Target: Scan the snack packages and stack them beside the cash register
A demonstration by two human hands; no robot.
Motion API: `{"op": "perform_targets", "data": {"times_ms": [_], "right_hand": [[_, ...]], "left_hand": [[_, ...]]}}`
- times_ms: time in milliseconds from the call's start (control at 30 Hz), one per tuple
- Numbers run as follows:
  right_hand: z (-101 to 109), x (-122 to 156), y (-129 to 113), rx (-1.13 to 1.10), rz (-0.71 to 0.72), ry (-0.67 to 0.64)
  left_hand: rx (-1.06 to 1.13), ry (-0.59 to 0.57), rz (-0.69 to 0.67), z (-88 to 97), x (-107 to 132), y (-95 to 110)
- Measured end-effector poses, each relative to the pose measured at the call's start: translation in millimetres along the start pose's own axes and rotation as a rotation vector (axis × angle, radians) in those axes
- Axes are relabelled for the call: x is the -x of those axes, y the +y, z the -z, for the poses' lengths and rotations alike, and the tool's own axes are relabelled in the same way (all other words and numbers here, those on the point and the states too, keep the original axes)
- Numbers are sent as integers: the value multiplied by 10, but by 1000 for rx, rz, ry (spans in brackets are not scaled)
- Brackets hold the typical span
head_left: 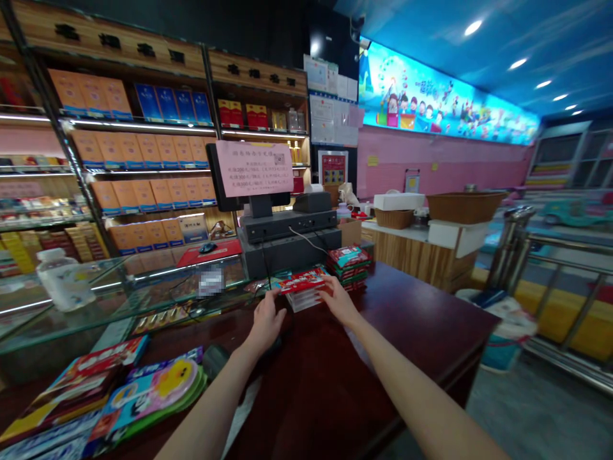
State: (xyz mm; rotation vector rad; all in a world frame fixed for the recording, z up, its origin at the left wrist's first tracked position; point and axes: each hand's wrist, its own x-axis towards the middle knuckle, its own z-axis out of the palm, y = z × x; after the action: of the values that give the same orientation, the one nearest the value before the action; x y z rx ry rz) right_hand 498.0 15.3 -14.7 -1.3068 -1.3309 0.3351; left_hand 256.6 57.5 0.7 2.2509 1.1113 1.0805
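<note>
A flat red snack packet [301,280] with white lettering lies across a pale, clear-sided stack [305,299] on the dark red-brown counter. My left hand [267,322] is at its left end, fingers bent and the index fingertip against the corner. At the other end, my right hand [339,301] has its fingertips on the packet's edge, thumb side lower by the stack. Just right of that hand stands a pile of red and green packets [349,265]. A dark handheld device [216,363], perhaps a scanner, lies beside my left forearm.
Behind the packet stand a cash register [287,246] and a monitor bearing a pink notice [255,167]. Colourful packages [158,396] cover the counter's left front. A glass case [158,281] carries a plastic bottle [66,280]. A bin [500,338] stands past the right edge.
</note>
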Motion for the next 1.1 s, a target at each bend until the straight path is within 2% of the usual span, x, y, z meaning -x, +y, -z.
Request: {"op": "perform_targets", "data": {"times_ms": [267, 567, 700, 833, 933, 1100], "right_hand": [[131, 13, 203, 170, -12, 68], [168, -43, 264, 403, 52, 39], [201, -15, 189, 447, 87, 55], [248, 90, 11, 528, 114, -8], [270, 139, -115, 639, 80, -57], [278, 102, -148, 724, 45, -75]], "left_hand": [[-61, -66, 21, -279, -86, 20], [-100, -96, 46, -424, -238, 56], [-131, -100, 37, -424, -231, 80], [-207, -36, -30, -368, -141, 134], [-238, 6, -40, -333, -85, 185], [-199, -18, -25, -332, -93, 241]]}}
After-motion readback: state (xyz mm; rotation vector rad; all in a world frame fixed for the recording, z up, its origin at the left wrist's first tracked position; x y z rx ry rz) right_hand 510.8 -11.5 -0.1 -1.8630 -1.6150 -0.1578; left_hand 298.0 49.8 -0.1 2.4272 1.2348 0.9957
